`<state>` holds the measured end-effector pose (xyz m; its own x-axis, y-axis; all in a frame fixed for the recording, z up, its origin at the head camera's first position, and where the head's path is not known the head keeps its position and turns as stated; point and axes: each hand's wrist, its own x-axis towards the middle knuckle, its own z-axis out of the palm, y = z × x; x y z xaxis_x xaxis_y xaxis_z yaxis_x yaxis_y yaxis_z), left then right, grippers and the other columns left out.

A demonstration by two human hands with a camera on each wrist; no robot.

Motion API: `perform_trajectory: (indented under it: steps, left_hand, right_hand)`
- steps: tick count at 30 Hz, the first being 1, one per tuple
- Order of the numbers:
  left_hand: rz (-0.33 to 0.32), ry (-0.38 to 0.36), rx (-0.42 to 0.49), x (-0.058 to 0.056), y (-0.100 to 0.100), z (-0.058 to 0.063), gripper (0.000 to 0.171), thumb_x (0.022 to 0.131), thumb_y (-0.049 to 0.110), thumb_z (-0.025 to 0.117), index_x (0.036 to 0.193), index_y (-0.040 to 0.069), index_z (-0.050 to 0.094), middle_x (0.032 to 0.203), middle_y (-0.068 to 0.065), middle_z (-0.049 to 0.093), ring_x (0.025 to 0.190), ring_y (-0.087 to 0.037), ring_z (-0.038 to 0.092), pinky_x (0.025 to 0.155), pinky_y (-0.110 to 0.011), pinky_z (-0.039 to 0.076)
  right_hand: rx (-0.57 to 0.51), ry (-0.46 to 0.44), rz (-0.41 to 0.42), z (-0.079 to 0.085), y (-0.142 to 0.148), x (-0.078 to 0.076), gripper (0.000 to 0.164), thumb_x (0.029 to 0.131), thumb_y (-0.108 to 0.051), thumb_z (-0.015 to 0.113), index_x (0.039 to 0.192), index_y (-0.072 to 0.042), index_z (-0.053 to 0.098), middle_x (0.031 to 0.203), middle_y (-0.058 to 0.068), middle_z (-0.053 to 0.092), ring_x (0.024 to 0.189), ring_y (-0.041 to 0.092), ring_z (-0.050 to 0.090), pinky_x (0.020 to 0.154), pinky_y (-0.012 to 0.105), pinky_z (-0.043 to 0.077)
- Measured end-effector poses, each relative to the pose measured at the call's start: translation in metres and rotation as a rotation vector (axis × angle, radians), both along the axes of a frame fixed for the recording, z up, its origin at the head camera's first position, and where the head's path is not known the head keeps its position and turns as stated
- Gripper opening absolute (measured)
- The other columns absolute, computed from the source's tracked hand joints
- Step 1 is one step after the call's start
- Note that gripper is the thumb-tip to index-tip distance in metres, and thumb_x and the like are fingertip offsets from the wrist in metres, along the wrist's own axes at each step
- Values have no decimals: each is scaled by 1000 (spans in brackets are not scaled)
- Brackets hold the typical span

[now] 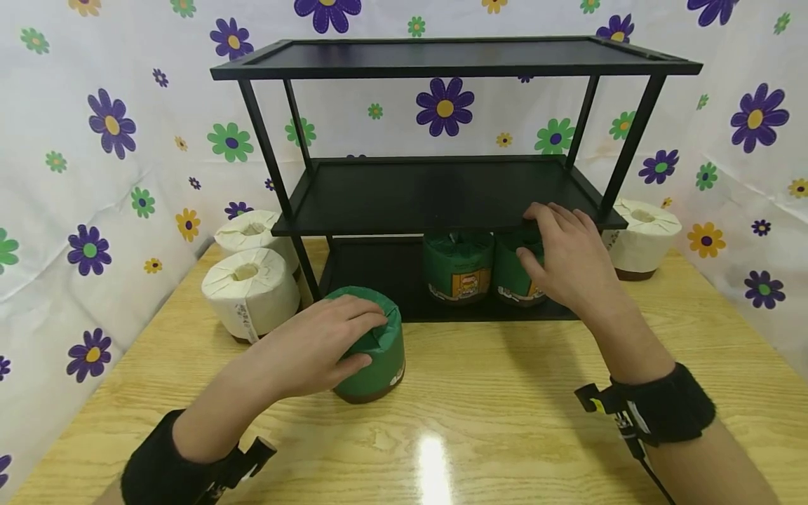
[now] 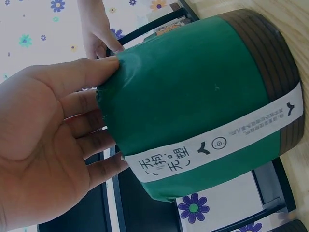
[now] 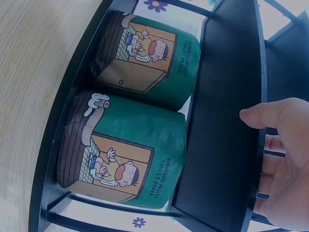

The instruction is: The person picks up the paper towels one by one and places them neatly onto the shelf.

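Note:
A green wrapped toilet paper roll point(image 1: 379, 372) with a brown base stands on the table in front of the black rack. My left hand point(image 1: 325, 344) grips its top, thumb at the near rim and fingers over the upper end. The left wrist view shows a white label strip down the roll's side point(image 2: 188, 96). My right hand point(image 1: 564, 259) is at the front edge of the middle shelf point(image 1: 435, 196), holding nothing, thumb apart from the fingers. Below it, two green toilet paper rolls point(image 3: 120, 150) sit side by side on the bottom shelf, pictures facing outward.
Two cream wrapped rolls point(image 1: 252, 287) stand left of the rack, one behind the other. Another cream roll point(image 1: 640, 235) stands at its right. The rack's top shelf point(image 1: 454, 56) spans above, with slanted posts at the corners. A flowered cloth point(image 1: 379, 133) hangs behind.

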<state>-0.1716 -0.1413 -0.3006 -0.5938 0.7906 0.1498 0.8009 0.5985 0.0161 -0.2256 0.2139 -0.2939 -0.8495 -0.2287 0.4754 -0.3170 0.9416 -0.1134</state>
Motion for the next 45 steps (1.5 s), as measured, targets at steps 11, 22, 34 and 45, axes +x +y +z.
perform_trajectory:
  steps: [11,22,34,45]
  left_hand:
    - [-34,-62,18,0,-6,8,41,81,4,79,120,3,66,129,-8,63,123,-27,59,102,-45,51]
    - [-50,-158,-5,2,-13,17,42,80,9,83,119,7,68,131,-5,61,119,-28,61,98,-48,52]
    - [25,-82,112,-1,1,0,27,85,31,80,91,12,62,93,4,55,79,-7,49,69,-22,49]
    - [-48,-151,150,-9,-11,2,18,83,11,81,88,14,64,100,4,60,86,-9,56,75,-25,55]
  right_hand:
    - [1,-9,-10,1,1,1,48,94,-23,65,133,-2,49,137,24,57,138,42,43,119,59,26]
    - [1,-7,-12,-1,1,-1,48,94,-24,65,133,-2,48,137,24,57,138,42,43,119,58,26]
    - [5,5,-5,-2,1,-1,47,93,-23,65,132,-2,49,136,23,58,137,42,44,118,58,27]
    - [8,16,2,-2,1,-1,47,93,-23,66,131,-2,49,135,24,58,136,42,45,118,58,28]
